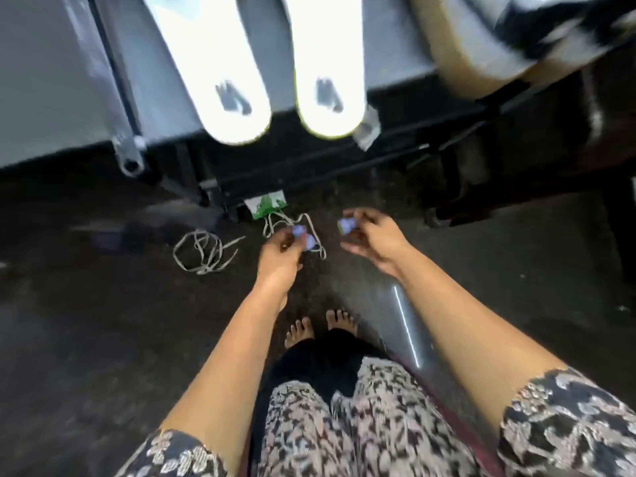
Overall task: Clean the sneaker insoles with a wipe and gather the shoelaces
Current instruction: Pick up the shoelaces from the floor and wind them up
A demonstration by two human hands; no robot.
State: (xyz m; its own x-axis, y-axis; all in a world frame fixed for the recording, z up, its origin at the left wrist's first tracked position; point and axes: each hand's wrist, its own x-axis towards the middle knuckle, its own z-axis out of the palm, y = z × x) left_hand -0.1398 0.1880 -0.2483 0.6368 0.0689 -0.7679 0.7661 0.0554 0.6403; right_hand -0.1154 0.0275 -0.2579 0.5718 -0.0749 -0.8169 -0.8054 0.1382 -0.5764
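Observation:
Two white insoles point(220, 74) point(327, 67) lie side by side on a grey table point(58, 98), their heels hanging over its front edge. On the dark floor below, one pale shoelace point(203, 251) lies in a loose tangle. A second shoelace point(318, 235) loops around my left hand's fingertips. My left hand point(278, 256) reaches down and pinches this lace with blue-covered fingertips. My right hand point(371, 239) hovers just to the right of it, fingers curled apart, one blue-covered tip showing, nothing clearly in it. The picture is blurred by motion.
A green and white packet point(266, 206) lies on the floor by the table's black frame point(309, 170). A crumpled wipe point(367, 127) hangs at the table edge beside the right insole. My bare feet point(320, 327) stand below the hands. A tan cushion point(475, 46) sits at upper right.

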